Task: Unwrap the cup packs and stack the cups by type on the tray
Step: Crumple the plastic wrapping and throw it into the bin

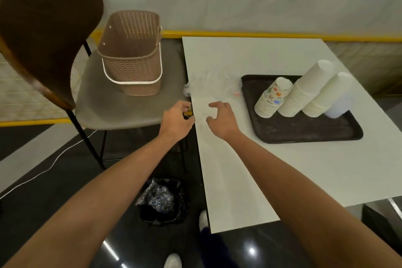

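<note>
Left of your surface
A brown basket stands on your chair seat; a black-lined bin sits on the floor.

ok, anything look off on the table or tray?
Loose clear wrap lies crumpled on the table left of the tray, reaching the table's edge and not binned. The four cup stacks seem to lean, though that may be the wide lens. Nothing spilled.

**White table, two things on it**

I see a white table with a dark tray lying flat on its right half, near the right edge. Crumpled clear wrapping lies at the left edge, just beside the tray's far left corner.
</note>
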`<state>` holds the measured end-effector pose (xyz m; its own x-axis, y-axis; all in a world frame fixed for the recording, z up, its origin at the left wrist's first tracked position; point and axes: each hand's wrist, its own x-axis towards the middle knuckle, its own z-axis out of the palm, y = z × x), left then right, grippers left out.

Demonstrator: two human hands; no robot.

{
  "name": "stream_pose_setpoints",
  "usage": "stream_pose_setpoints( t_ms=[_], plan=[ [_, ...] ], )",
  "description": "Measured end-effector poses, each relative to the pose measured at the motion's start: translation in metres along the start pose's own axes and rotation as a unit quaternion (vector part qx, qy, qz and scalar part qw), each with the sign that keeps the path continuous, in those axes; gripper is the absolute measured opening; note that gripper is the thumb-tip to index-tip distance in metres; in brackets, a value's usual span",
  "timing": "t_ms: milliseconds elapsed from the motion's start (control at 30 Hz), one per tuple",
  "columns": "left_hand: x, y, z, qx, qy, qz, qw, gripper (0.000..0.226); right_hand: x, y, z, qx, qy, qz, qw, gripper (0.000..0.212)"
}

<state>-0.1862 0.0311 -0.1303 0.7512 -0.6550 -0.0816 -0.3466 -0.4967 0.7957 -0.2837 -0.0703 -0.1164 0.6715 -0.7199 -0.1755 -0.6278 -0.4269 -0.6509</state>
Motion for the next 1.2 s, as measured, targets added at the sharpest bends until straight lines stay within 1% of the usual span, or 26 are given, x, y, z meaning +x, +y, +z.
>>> stream_pose_setpoints(
  t_ms=[167, 233, 433, 533, 600, 667, 733, 800, 900, 967, 1033, 1100, 1200],
  plan=[
    [0.058, 0.024, 0.023, 0.015, 0.015, -0.007, 1.000, 0.042, 0.050, 0.015, -0.028, 0.006, -0.006, 0.016, 1.000, 0.044],
    [0.080, 0.031, 0.033, 0.023, 0.018, -0.004, 1.000, 0.047, 0.070, 0.020, -0.036, 0.011, -0.011, 0.026, 1.000, 0.045],
    [0.136, 0.044, 0.059, 0.093, 0.012, 0.017, 0.995, 0.075, 0.116, 0.040, -0.048, 0.017, -0.034, 0.054, 0.998, 0.054],
    [0.158, 0.047, 0.068, 0.141, 0.011, 0.025, 0.990, 0.092, 0.129, 0.049, -0.050, 0.017, -0.052, 0.061, 0.997, 0.055],
    [0.169, 0.048, 0.072, 0.160, 0.000, 0.018, 0.987, 0.098, 0.134, 0.054, -0.049, 0.015, -0.065, 0.058, 0.996, 0.054],
    [0.177, 0.048, 0.075, 0.175, -0.020, 0.000, 0.984, 0.101, 0.139, 0.057, -0.048, 0.018, -0.077, 0.057, 0.995, 0.054],
    [0.181, 0.046, 0.079, 0.197, -0.035, -0.023, 0.979, 0.097, 0.143, 0.060, -0.047, 0.028, -0.088, 0.062, 0.994, 0.054],
    [0.182, 0.044, 0.084, 0.203, -0.047, -0.046, 0.977, 0.085, 0.146, 0.061, -0.046, 0.039, -0.103, 0.071, 0.991, 0.055],
    [0.180, 0.043, 0.090, 0.196, -0.079, -0.066, 0.975, 0.060, 0.148, 0.063, -0.045, 0.044, -0.125, 0.077, 0.988, 0.057],
    [0.178, 0.044, 0.093, 0.193, -0.088, -0.067, 0.975, 0.038, 0.148, 0.065, -0.045, 0.043, -0.131, 0.079, 0.987, 0.057],
    [0.176, 0.046, 0.094, 0.181, -0.089, -0.064, 0.977, 0.023, 0.148, 0.065, -0.045, 0.039, -0.131, 0.080, 0.987, 0.057],
    [0.175, 0.048, 0.095, 0.145, -0.097, -0.058, 0.983, 0.019, 0.147, 0.064, -0.046, 0.039, -0.124, 0.077, 0.988, 0.058],
    [0.171, 0.052, 0.092, 0.032, -0.112, -0.039, 0.992, 0.020, 0.144, 0.062, -0.048, 0.068, -0.107, 0.074, 0.989, 0.063]
  ],
)
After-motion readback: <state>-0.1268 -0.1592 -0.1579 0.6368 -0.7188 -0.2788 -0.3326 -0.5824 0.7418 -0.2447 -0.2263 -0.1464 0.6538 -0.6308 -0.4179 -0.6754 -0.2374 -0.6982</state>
